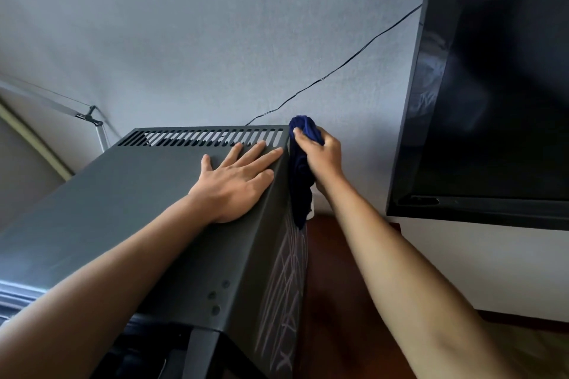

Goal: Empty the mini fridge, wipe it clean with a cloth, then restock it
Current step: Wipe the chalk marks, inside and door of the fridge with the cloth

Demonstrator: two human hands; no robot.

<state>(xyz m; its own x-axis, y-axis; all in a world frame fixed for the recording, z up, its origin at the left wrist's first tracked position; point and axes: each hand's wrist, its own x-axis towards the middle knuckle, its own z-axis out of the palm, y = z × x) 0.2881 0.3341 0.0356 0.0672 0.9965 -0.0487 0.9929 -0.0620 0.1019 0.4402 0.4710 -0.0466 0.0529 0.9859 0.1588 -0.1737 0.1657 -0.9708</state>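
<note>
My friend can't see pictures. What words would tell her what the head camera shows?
A person's right hand presses a dark blue cloth against the right side of a grey mini fridge, near its back top corner, while the left hand lies flat on the fridge's top. A black TV and a thin black cable are by the grey wall behind.
</note>
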